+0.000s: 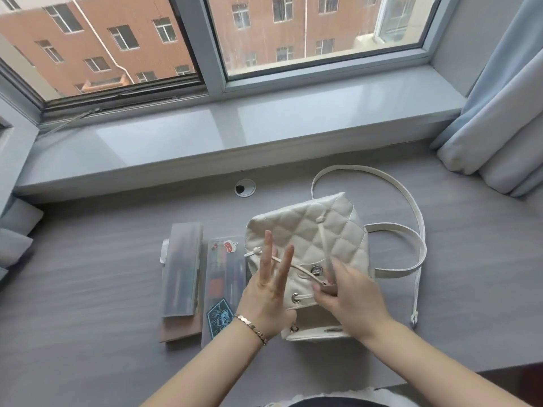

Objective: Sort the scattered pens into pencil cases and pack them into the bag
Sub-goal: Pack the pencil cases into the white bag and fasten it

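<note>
Nearest me, two bare forearms reach up from the bottom edge, the left wrist wearing a rose-gold bracelet (251, 329). My left hand (269, 292) hangs over the near-left corner of the white quilted bag (308, 248), fingers (268, 254) spread and released, gripping nothing. My right hand (349, 295) is at the bag's drawstring mouth, fingers curled onto the rim and flap as if holding it apart; how firmly, I cannot tell. The bag lies on the grey counter (88, 289), mouth toward me, its strap (411, 201) looping away to the right. Just left of the bag, two filled cases lie side by side, long axes running away from me: a frosted pencil case (182, 268) resting on a brown one (180, 329), and a clear pencil case (224, 277) nearest the bag. The left hand is the closer one to them, so I judge the pickup is a short reach leftward. The clear case carries a red cartoon sticker and a teal diamond emblem; no writing is legible.
</note>
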